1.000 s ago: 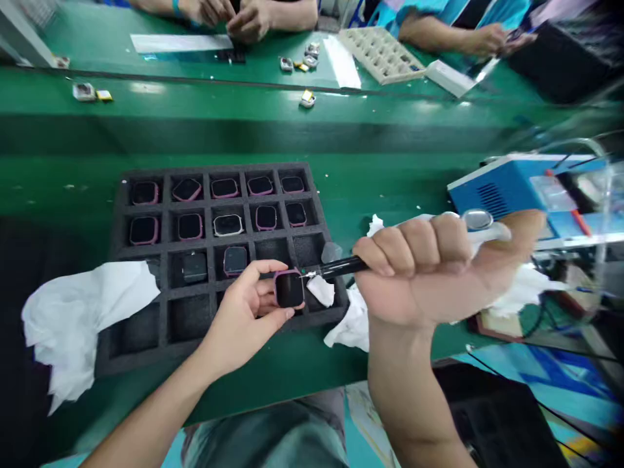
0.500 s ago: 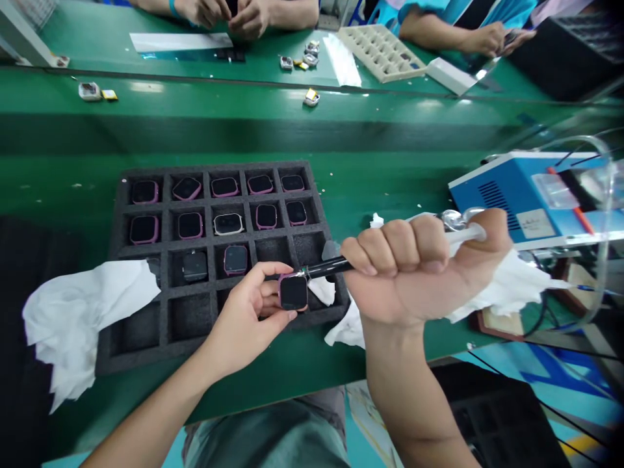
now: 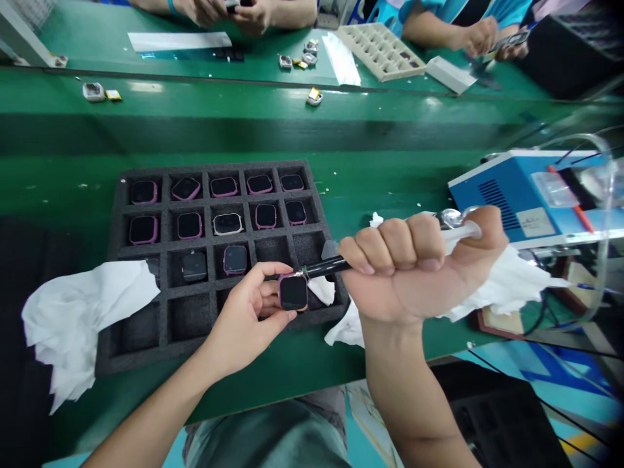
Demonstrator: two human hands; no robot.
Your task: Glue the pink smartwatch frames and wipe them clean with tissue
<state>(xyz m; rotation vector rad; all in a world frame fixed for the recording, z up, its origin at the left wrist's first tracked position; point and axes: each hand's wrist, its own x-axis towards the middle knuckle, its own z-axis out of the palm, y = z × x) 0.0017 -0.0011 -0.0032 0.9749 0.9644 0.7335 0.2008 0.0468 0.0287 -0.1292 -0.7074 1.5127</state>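
My left hand [image 3: 246,312] is closed around a smartwatch [image 3: 294,292] with a dark screen and purple frame, held at its edges above the foam tray's front right part. My right hand [image 3: 409,266] makes a fist around a black syringe [image 3: 326,266], its thumb on the pale rear end. The syringe's tip meets the watch's upper right corner; whether anything comes out is too small to see. Below lies the dark foam tray [image 3: 164,302], with several purple-framed watches and one silver-framed watch [image 3: 227,224] in its compartments. My fingers hide some front compartments.
Crumpled white tissue [image 3: 73,318] overlaps the tray's left side, and more tissue [image 3: 511,286] lies right of my right hand. A blue machine [image 3: 507,195] with a clear tube stands at the right. Across the bench, co-workers' hands [image 3: 248,16] work near a beige tray [image 3: 380,52].
My right hand has shifted very slightly left; the watch and syringe tip stay in contact. Across the bench, the co-workers' hands have changed position.
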